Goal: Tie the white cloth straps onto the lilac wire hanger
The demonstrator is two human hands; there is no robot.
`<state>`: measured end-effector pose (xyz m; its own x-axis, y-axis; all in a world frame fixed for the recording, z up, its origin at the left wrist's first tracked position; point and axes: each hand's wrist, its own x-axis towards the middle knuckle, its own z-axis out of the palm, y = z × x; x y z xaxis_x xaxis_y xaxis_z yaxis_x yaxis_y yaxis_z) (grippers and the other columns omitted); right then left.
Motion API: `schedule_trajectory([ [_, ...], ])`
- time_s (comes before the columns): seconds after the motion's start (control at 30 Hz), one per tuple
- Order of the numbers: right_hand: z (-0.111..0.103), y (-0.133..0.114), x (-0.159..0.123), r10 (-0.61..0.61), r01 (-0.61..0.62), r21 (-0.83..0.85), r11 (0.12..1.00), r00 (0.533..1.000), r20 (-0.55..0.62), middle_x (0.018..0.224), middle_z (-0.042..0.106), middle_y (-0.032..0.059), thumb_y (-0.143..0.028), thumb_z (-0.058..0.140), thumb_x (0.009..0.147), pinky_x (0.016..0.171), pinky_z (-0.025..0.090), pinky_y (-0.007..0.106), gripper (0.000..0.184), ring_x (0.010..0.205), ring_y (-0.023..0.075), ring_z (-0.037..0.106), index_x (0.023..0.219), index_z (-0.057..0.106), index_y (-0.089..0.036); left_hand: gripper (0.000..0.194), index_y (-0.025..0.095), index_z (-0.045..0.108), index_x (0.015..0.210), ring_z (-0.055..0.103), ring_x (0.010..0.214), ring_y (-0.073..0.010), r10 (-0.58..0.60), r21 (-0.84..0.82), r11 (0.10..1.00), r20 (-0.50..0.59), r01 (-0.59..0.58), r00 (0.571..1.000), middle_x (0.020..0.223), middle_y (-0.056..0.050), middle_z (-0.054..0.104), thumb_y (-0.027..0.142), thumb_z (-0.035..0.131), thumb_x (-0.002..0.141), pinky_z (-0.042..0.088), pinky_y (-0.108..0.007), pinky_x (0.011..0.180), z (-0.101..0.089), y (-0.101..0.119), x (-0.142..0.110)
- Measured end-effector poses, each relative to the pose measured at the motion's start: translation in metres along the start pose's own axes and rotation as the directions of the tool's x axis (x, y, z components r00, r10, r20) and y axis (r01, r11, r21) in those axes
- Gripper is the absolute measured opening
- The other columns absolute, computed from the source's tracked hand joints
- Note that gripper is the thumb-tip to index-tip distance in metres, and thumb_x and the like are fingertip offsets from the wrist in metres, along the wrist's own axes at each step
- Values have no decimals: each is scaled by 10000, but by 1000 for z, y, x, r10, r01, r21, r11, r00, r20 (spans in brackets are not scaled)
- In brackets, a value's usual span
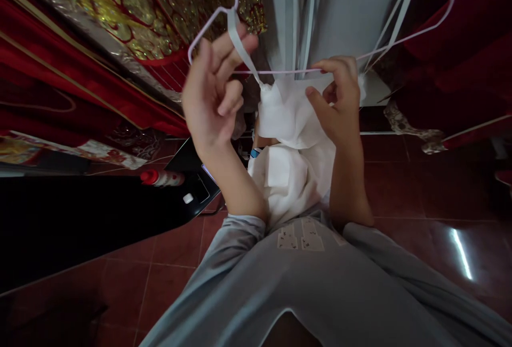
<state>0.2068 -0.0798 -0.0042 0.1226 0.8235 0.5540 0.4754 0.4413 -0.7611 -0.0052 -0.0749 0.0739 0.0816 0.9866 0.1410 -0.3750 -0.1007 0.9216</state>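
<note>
A pale pink clothes hanger [280, 72] spans the upper middle, with a white garment [296, 117] hanging at its lower bar and falling in loose folds toward my lap. My left hand [216, 91] is at the hanger's left end, fingers apart, some stretched out and others bent. A white strap [239, 42] looped over the hanger passes across its fingertips. My right hand [340, 91] curls at the lower bar on the right, index finger against it and thumb lower beside the cloth. Its inner fingers are partly hidden. Another strap [400, 10] hangs at the right shoulder.
Red and gold sequined garments [160, 10] hang at the left, dark red cloth [464, 58] at the right. A black table [100, 219] on the left bears a red-capped bottle [162, 178], a phone [200, 189] and a small white case [188, 198]. Red floor tiles [172, 245] lie below.
</note>
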Motion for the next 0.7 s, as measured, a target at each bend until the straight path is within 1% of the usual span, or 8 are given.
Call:
schedule_trajectory([
  [0.07, -1, 1, 1, -11, 11, 11, 1000, 1000, -7, 1201, 561, 20, -507, 628, 865, 643, 493, 348, 297, 805, 171, 510, 1138, 617, -389, 879, 184, 758, 1046, 643, 1017, -271, -47, -53, 997, 143, 55, 989, 1379, -34, 602, 449, -78, 1092, 587, -353, 676, -4, 20, 10],
  [0.13, 1, 2, 1, -29, 29, 26, 999, 999, 19, 1208, 555, 15, -502, 622, 870, 643, 482, 351, 305, 767, 160, 497, 1160, 611, -407, 880, 183, 731, 1167, 510, 1257, -297, -33, -115, 992, 179, 55, 983, 1404, 7, 588, 502, -84, 1074, 563, -380, 906, -12, 29, 21],
  [0.27, 6, 5, -2, -58, 55, 48, 997, 996, 73, 1243, 530, 16, -471, 620, 860, 625, 478, 367, 376, 773, 181, 519, 1232, 569, -444, 663, 284, 669, 1274, 207, 1480, -236, 27, -262, 964, -55, -40, 998, 1333, 38, 640, 529, 82, 1085, 380, -407, 1154, -31, 21, 28],
  [0.37, 6, 6, -4, -36, 34, 38, 999, 998, 55, 1272, 523, 16, -452, 614, 868, 661, 500, 368, 381, 810, 186, 543, 1246, 564, -430, 683, 257, 714, 1035, 170, 1499, -243, 102, -137, 982, -186, -129, 977, 1424, 40, 569, 472, 70, 1097, 402, -383, 1118, -45, -1, 18],
  [0.47, 6, 5, -4, -24, 22, 34, 999, 998, 57, 1294, 521, 17, -425, 612, 878, 689, 520, 357, 372, 865, 190, 565, 1248, 569, -416, 481, 260, 706, 960, 433, 1359, -309, 141, -27, 987, -301, -156, 943, 1353, 13, 620, 425, 276, 1098, 504, -410, 936, -51, -28, 8],
  [0.53, 10, 4, -4, -22, 20, 41, 999, 998, 57, 1301, 520, 23, -423, 618, 878, 704, 533, 354, 374, 904, 197, 575, 1249, 572, -407, 391, 241, 700, 940, 574, 1182, -300, 119, -14, 992, -276, -127, 954, 1236, -32, 679, 379, 359, 1071, 519, -404, 845, -44, -44, 7],
  [0.63, 17, -1, -5, -20, 18, 56, 998, 999, 46, 1291, 518, 33, -432, 618, 874, 705, 537, 367, 382, 862, 190, 566, 1251, 567, -403, 208, 239, 704, 948, 599, 1111, -321, 75, -4, 997, -103, -76, 992, 1208, -76, 691, 308, 515, 997, 507, -417, 776, -19, -63, 10],
  [0.7, 20, -4, -7, -16, 14, 57, 998, 1000, 25, 1277, 523, 34, -444, 619, 869, 681, 532, 364, 379, 829, 184, 555, 1243, 567, -404, 154, 270, 694, 978, 615, 1059, -333, 81, -27, 996, -80, -83, 994, 1183, -81, 697, 348, 562, 991, 494, -435, 765, 0, -70, 11],
])
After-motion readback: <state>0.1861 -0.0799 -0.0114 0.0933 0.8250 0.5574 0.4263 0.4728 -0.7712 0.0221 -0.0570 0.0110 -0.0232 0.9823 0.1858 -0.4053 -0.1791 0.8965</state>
